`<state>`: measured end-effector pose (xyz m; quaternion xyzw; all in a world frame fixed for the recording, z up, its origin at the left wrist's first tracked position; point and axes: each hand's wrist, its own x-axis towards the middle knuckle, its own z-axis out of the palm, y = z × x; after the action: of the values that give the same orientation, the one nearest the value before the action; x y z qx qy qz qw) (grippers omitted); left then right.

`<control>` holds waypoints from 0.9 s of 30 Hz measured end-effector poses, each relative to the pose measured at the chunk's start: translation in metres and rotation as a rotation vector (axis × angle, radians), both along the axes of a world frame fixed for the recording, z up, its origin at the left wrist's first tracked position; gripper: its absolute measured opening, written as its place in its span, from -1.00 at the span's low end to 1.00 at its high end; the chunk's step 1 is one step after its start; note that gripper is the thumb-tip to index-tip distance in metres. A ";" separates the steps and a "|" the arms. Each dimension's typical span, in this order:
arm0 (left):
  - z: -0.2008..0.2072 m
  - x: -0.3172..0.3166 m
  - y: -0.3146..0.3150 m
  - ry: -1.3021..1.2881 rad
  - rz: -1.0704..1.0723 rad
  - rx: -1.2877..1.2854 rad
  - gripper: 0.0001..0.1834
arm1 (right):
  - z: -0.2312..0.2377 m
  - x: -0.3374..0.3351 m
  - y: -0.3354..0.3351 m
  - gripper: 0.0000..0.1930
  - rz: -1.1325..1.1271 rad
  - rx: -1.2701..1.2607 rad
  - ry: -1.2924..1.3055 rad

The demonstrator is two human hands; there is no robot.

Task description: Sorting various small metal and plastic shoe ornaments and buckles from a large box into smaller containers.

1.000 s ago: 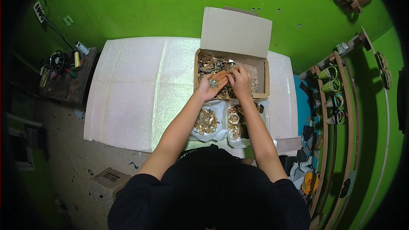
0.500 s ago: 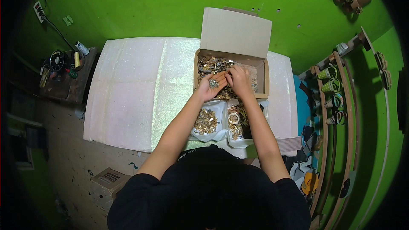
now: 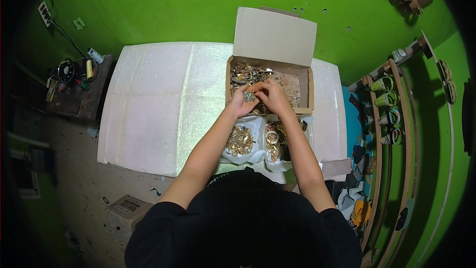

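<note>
Toward the right edge of the desk (image 3: 148,94), the upturned left hand (image 3: 239,103) lies open, cradling a silvery cluster (image 3: 249,97) — just left of the right hand (image 3: 273,94), its fingers bent, hold unclear.

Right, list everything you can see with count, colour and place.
Cardboard box: one, brown, lid open, on table
Metal pieces: many, gold and silver, in box
Plastic containers: two, whitish, filled, nearer the person
Table: one, shimmery white, centre
Thread spools: at least two, white and yellow, far left
Power strip: one, white, left wall
Carton: one, brown, floor at left
Sandals: four, mostly green patterned, right rack
Scraps: many, mixed colours, right
Small pieces: several, silvery, in left palm
Shirt: one, black, on the person
Left hand: one, bare, above box
Right hand: one, bare, beside left fingers
</note>
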<state>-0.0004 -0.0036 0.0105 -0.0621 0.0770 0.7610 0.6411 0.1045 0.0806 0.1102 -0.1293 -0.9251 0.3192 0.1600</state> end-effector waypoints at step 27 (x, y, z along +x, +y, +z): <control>0.024 0.008 -0.001 0.040 0.047 -0.059 -0.48 | -0.017 0.004 0.016 -0.89 -0.209 0.390 0.238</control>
<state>0.0076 -0.0049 0.0343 -0.0677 0.1107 0.7744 0.6192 0.1087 0.0962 0.0935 -0.1524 -0.9254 0.1296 0.3218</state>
